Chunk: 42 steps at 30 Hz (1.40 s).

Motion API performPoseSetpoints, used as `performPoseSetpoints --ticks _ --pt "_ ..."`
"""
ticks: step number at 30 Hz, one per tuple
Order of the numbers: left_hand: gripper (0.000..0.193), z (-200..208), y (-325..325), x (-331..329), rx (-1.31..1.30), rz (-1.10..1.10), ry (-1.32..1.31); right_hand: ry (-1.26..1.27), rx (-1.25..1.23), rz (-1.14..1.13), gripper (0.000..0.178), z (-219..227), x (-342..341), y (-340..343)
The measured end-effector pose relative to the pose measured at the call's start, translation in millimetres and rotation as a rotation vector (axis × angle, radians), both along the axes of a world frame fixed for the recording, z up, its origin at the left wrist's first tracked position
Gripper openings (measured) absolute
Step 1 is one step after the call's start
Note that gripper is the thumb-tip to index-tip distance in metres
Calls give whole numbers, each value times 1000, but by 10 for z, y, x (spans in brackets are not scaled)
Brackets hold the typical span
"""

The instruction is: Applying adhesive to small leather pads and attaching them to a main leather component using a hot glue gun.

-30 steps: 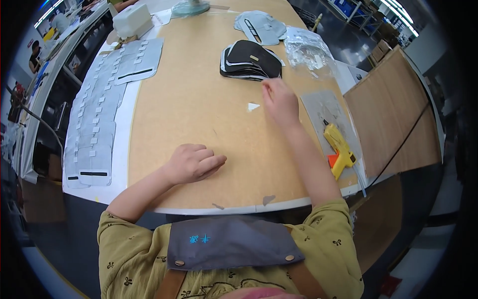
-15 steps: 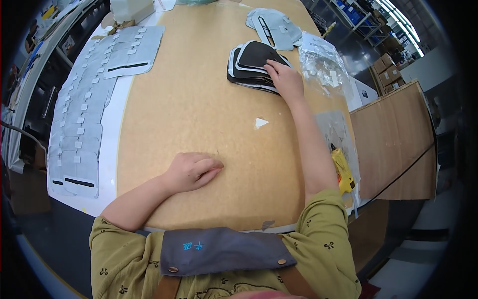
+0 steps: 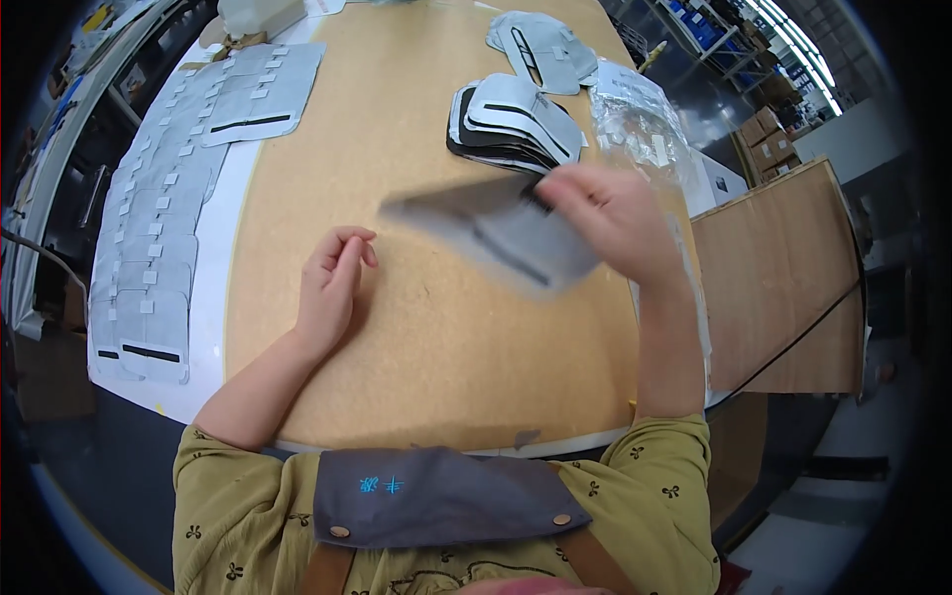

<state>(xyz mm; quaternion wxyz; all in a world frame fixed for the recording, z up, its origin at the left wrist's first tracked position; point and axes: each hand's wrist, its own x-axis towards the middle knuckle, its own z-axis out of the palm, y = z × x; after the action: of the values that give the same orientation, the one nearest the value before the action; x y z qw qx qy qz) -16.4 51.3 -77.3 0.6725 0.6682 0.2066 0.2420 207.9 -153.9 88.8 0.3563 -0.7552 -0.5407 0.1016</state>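
My right hand [image 3: 620, 220] pinches a grey fabric panel [image 3: 516, 233] by its edge and holds it above the table. The panel is smeared by motion; a dark strip shows on it. Just beyond lies a stack of similar panels [image 3: 511, 124], light grey with black layers, the top one face up with black strips. My left hand [image 3: 335, 283] is over the left middle of the table, its fingers curled together with nothing seen in them.
Overlapping grey panels with small white tabs [image 3: 159, 218] line the table's left side. More grey pieces [image 3: 543, 55] lie behind the stack, beside a clear plastic bag [image 3: 640, 124]. A wooden board [image 3: 788, 288] stands at the right. A whitish container [image 3: 260, 18] is far left.
My right hand has lifted a panel off the stack and swung it nearer and right. My left hand has risen and moved left and away from me. A light grey panel now tops the stack.
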Motion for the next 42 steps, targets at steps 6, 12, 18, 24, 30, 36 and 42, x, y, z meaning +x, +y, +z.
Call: performPoseSetpoints --ticks 6,12,18,24,30,36,42 --pt "26 127 -147 16 127 -39 51 -51 -170 -206 34 -618 269 454" --pt "38 211 -265 -17 929 -146 186 -634 171 -338 44 -1155 1220 878" --pt "38 48 -309 -64 1243 -258 233 -448 -122 -296 50 -1090 1259 866" --pt "40 72 -465 -54 1237 -292 257 -458 -143 -241 36 -1056 1302 881" --pt "40 87 -436 -81 1086 -315 239 -724 -128 -263 22 -1174 1284 923" --pt "34 151 -364 -69 794 -290 162 -729 205 -648 23 -1081 1481 782" --pt "33 91 -147 -66 194 -275 156 -965 537 -376 15 -342 366 388"
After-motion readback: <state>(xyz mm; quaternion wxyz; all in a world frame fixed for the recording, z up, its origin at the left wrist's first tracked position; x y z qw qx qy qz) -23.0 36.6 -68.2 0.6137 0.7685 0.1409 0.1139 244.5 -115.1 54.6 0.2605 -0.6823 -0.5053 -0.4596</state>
